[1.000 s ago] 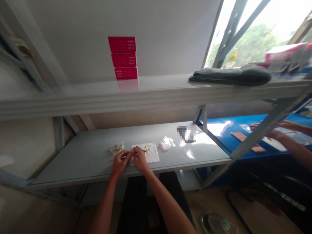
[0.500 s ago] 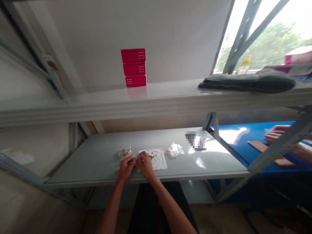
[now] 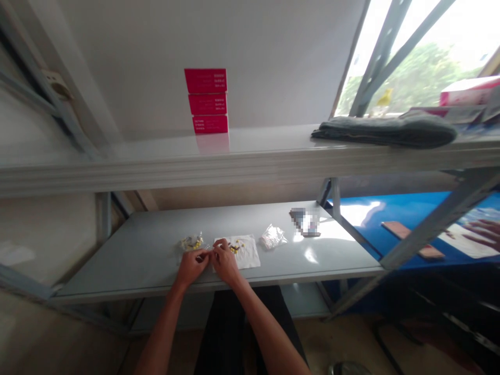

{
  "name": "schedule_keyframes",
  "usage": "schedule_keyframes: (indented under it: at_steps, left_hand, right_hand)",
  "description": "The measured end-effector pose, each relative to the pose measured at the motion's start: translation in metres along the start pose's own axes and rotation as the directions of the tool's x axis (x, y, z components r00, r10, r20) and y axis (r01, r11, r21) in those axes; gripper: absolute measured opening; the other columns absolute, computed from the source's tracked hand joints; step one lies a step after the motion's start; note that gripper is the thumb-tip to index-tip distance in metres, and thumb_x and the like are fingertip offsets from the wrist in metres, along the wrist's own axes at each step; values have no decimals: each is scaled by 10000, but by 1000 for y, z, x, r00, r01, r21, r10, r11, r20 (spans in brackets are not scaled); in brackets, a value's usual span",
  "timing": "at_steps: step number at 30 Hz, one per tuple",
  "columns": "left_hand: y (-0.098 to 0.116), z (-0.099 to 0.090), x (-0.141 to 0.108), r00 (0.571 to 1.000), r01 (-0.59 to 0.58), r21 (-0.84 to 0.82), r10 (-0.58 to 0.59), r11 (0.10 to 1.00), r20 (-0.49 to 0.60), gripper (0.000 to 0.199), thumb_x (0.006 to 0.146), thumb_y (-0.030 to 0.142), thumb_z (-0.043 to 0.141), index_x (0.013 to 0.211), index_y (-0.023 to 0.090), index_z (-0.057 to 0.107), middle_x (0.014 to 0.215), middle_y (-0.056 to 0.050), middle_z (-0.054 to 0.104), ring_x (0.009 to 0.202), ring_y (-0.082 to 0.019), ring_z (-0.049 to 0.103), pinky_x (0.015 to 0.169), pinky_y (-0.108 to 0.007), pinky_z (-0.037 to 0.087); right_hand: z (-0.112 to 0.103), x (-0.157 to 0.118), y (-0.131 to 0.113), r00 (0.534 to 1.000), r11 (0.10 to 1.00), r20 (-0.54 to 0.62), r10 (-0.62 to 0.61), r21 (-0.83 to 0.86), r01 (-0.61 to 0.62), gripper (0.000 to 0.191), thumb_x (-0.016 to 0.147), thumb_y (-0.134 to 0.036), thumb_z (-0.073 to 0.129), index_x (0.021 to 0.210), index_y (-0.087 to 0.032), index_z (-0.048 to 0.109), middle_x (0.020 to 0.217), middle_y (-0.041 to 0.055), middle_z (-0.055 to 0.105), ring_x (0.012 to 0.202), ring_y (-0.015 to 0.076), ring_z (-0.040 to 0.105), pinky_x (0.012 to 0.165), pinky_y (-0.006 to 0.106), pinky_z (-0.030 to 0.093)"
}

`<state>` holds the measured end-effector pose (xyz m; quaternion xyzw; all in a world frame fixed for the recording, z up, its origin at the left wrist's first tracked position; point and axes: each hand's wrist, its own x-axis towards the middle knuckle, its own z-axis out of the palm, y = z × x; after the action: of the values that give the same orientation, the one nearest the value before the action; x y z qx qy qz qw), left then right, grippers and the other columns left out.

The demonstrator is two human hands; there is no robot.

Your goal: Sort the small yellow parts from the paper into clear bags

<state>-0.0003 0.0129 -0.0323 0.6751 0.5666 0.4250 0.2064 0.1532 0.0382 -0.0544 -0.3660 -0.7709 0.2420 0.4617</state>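
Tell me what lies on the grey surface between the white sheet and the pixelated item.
A crumpled clear plastic bag lies between the white sheet and the pixelated item; the head view shows it.

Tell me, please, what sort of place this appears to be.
Probably a workshop: a metal shelf serves as a bench, yellow parts lie on a white sheet, and another person's hand is over a blue table.
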Motion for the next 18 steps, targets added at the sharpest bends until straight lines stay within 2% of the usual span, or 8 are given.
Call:
schedule_keyframes:
  at_steps: [3, 6, 8, 11, 15, 17, 18]
  left_hand:
    - [0, -12, 4, 995, -27, 206, 47, 978, -90, 166, 795, 282, 604, 739, 210, 743, 713, -43, 752, 628, -202, 678, 633, -289, 508]
    - [7, -13, 5, 990, -11, 293, 51, 956, -128, 119, 769, 233, 598, 715, 207, 701, 684, -32, 727, 616, -194, 668, 621, -281, 484]
    - [14, -6, 3, 991, -10, 304, 51, 953, -127, 99, 767, 212, 594, 753, 209, 692, 708, -33, 728, 622, -195, 670, 624, -284, 485]
    - [24, 7, -4, 978, -1, 293, 61, 956, -198, 129, 818, 240, 584, 839, 216, 709, 793, -59, 754, 665, -213, 688, 673, -313, 511]
    - [26, 14, -10, 953, -8, 201, 69, 980, -294, 186, 869, 329, 586, 917, 226, 734, 919, -87, 763, 770, -241, 700, 780, -366, 535]
    - [22, 13, -10, 936, 1, 27, 9, 1000, -353, 270, 876, 402, 599, 1044, 228, 718, 1093, -100, 737, 940, -259, 696, 849, -380, 538]
    - [20, 13, -8, 929, 24, -97, -59, 995, -366, 340, 874, 448, 605, 1119, 231, 696, 1175, -104, 711, 1030, -267, 679, 873, -381, 538]
  right_hand:
    - [2, -1, -2, 1000, 1000, -31, 2, -30, -3, 158, 858, -111, 556, 725, -178, 608, 1176, 74, 548, 708, 104, 556, 682, 250, 468]
    - [3, -1, -4, 996, 1000, -91, 26, -10, -27, 143, 772, -74, 570, 675, -180, 571, 1104, 53, 563, 674, 94, 544, 688, 255, 482]
    - [3, -1, -5, 988, 997, -143, 61, 49, -55, 103, 750, -85, 576, 765, -186, 585, 1071, 40, 549, 668, 91, 558, 708, 262, 505]
    - [3, -1, -4, 968, 984, -215, 127, 153, -95, 203, 774, -134, 584, 966, -198, 593, 1110, 45, 505, 670, 84, 587, 678, 262, 537]
    - [1, 2, 3, 960, 924, -202, 193, 365, -109, 98, 872, -222, 541, 929, -209, 619, 1025, 44, 534, 690, 110, 637, 563, 233, 547]
    - [-6, 5, 7, 963, 842, -160, 216, 530, -101, 112, 892, -296, 559, 915, -208, 624, 985, 46, 575, 690, 130, 660, 542, 239, 560]
    - [-11, 8, 9, 968, 793, -125, 218, 601, -101, 131, 887, -324, 576, 919, -206, 623, 954, 43, 600, 685, 138, 669, 549, 245, 567]
